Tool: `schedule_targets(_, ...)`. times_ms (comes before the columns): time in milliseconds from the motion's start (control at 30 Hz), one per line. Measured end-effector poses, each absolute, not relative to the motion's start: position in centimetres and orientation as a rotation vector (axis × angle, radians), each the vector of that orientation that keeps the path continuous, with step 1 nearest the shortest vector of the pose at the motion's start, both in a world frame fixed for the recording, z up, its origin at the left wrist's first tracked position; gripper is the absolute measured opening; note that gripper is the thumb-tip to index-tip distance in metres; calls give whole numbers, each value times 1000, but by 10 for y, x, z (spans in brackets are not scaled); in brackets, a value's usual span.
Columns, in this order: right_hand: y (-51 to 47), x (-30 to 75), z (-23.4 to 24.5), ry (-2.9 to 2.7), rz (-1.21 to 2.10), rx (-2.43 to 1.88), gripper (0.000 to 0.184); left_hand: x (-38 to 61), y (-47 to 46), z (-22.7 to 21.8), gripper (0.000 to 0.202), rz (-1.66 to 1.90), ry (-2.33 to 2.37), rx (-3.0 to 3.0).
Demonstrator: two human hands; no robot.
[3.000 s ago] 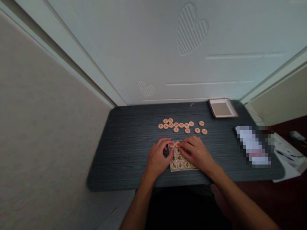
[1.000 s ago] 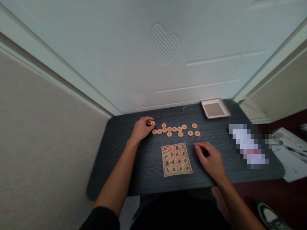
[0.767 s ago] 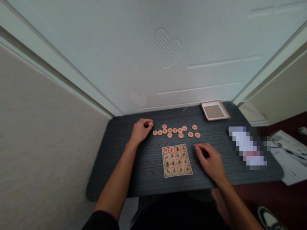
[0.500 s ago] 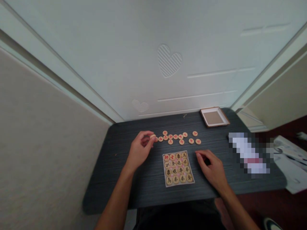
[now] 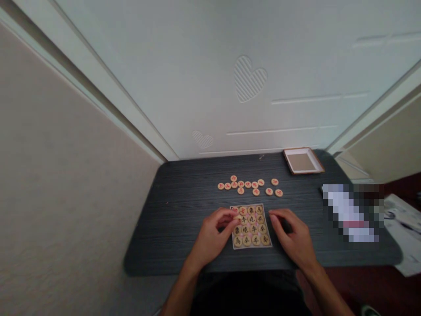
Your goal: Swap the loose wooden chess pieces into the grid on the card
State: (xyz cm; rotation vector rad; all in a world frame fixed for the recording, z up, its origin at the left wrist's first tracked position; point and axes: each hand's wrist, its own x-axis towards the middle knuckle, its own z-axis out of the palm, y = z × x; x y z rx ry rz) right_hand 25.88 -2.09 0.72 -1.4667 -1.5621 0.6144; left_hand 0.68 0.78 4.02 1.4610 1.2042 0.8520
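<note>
My left hand (image 5: 213,232) reaches over the left side of a square tray (image 5: 252,248). Its thumb and forefinger pinch a small round Chinese chess piece (image 5: 237,217), partly hidden by the fingers. Rows of chess pieces fill the tray, mostly with dark characters, such as a corner piece (image 5: 265,239). A red-marked piece (image 5: 243,210) sits in the back row. My right hand (image 5: 292,239) rests just right of the tray, thumb and forefinger tips together, with nothing visible in them. Beyond the tray, several red-marked pieces (image 5: 247,184) lie loose on the table.
An open shallow box (image 5: 320,166) with a white inside stands at the back right of the dark table (image 5: 164,228). A blurred-out object (image 5: 348,215) lies on the right. A pale door (image 5: 210,87) with heart shapes rises behind the table.
My left hand has brought the chess piece from the left end of the loose pieces back and rightward, over the tray. My right hand stays beside the tray. The camera view has shifted slightly.
</note>
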Motion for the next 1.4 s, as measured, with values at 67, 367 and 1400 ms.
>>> schedule_targets(67, -24, 242, 18, -1617, 719, -1392, 16, 10, 4, 43, 14, 822, 1167, 1502)
schedule_targets(367, -21, 203, 31, -1596, 924, -1309, 14, 16, -5, 39, 24, 829, 1164, 1454)
schedule_targets(1400, -24, 164, 6, -1791, 510, -1645, 11, 5, -13, -2, 11, 920, 1464, 1775)
